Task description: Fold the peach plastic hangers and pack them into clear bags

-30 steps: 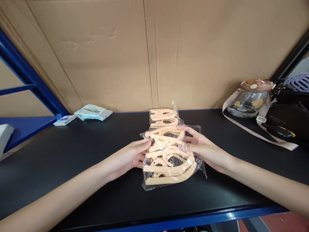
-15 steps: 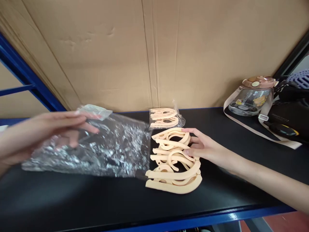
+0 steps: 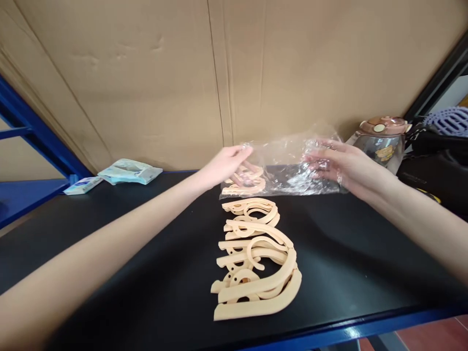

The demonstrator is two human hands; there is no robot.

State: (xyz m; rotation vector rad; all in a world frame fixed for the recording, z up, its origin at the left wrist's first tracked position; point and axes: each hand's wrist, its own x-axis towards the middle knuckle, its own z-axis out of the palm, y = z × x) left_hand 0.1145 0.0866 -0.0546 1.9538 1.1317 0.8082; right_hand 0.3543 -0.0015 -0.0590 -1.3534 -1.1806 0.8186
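A clear plastic bag (image 3: pixel 285 156) is stretched between my hands above the back of the table. My left hand (image 3: pixel 230 165) pinches its left end between thumb and fingers. Around the crinkled right end, my right hand (image 3: pixel 341 163) is closed. Below, a row of cream folding hangers (image 3: pixel 259 287) lies folded and overlapping on the black surface, with neither hand touching it. Behind the row, more cream hangers (image 3: pixel 243 187) in clear wrapping show through and beneath the bag, partly hidden by it and my left fingers.
Tissue packs (image 3: pixel 126 170) lie at the back left. A clear bottle (image 3: pixel 380 141) with a brown lid stands at the back right, beside a black bag (image 3: pixel 431 170). Cardboard (image 3: pixel 164 87) rises behind, and a blue frame (image 3: pixel 44 141) borders the left.
My left hand has swung right with the plastic bag, uncovering the tissue packs. My right hand has let go of the hangers, moved up and right, and taken hold of the bag.
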